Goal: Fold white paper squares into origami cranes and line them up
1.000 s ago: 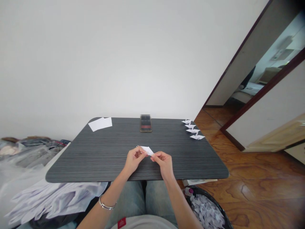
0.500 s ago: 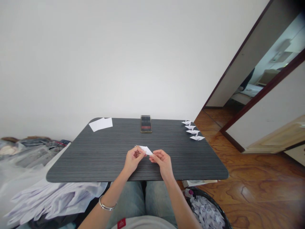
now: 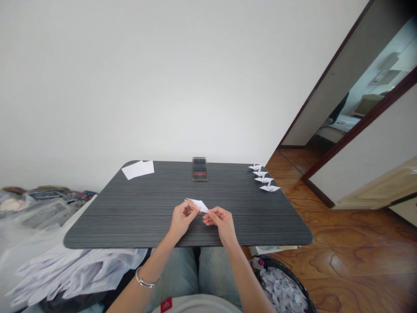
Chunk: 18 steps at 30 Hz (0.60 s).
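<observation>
Folded paper point(image 3: 201, 206), white and pointed at its right end, is held just above the near half of the dark table point(image 3: 130, 217), slightly right of the table's middle line, between the person's two hands. Left hand point(image 3: 181, 219): thumb and forefinger are closed on the near left part of the piece, with no gap seen between them and the paper; the other fingers curl in beneath and are partly hidden. Right hand point(image 3: 224, 224): thumb and forefinger are pinched together at the pointed right end; the remaining fingers are loosely bent, slightly spread, and hold nothing visible. How firmly either pinch presses cannot be told. A thin part of the piece shows beyond the left forefinger.

Elsewhere on the table: overlapping white sheets point(image 3: 137, 169) lie at the far left corner; a phone-like device point(image 3: 200, 168), its face blurred, stands near the far edge; four paper cranes point(image 3: 269, 188) form a row along the far right side. A silver bracelet point(image 3: 146, 283) is on the left wrist.
</observation>
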Motion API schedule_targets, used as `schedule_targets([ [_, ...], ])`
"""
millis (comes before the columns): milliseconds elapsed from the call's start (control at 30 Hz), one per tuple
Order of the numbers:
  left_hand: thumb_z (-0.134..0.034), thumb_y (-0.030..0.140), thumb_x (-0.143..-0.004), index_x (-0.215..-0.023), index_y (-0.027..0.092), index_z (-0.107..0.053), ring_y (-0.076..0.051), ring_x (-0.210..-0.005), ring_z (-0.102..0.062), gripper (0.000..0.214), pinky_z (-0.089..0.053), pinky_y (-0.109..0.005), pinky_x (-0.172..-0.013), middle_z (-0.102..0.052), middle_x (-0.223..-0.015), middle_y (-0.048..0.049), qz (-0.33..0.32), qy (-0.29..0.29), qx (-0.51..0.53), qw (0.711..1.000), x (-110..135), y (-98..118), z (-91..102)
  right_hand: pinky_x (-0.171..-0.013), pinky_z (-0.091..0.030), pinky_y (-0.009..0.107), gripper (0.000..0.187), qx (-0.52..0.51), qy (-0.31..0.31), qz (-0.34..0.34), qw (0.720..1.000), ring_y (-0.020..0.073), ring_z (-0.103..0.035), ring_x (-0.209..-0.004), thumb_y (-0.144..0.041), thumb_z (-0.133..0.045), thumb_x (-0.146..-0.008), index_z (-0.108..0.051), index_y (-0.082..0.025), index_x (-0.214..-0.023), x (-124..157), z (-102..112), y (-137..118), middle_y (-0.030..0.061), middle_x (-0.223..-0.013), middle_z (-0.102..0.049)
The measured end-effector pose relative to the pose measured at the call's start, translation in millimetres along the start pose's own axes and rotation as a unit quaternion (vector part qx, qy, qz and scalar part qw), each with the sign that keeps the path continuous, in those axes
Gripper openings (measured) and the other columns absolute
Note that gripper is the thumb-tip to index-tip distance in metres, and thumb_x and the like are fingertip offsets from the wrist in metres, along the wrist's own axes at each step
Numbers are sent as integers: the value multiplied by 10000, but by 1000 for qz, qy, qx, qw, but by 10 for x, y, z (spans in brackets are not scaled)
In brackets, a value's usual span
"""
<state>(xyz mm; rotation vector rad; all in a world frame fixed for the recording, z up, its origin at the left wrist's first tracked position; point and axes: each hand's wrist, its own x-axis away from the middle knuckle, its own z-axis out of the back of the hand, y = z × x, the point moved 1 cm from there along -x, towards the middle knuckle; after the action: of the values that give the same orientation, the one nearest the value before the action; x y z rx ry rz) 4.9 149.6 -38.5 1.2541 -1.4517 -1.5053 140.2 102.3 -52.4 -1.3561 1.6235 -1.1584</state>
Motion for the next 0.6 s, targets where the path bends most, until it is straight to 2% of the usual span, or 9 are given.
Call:
schedule_targets([
  [267, -625, 279, -700, -635, 150, -530, -138, -637, -597, 173, -491, -263, -652, -580, -650, 0, -26, 10, -36, 999, 1, -4, 2, -463, -497, 193, 227, -13, 1, -17, 1000, 116, -616, -477, -358, -644, -699, -621, -136, -658, -13, -5, -18, 35, -577, -674],
  [600, -652, 287, -668, -617, 147, -531, -132, -614, -590, 192, -498, -270, -650, -577, -634, 7, -14, 19, -13, 1000, -2, 19, -7, -483, -501, 198, 228, -11, -4, -37, 999, 124, -631, -504, -357, -678, -661, -638, -133, -673, -2, 8, -48, 43, -590, -687],
])
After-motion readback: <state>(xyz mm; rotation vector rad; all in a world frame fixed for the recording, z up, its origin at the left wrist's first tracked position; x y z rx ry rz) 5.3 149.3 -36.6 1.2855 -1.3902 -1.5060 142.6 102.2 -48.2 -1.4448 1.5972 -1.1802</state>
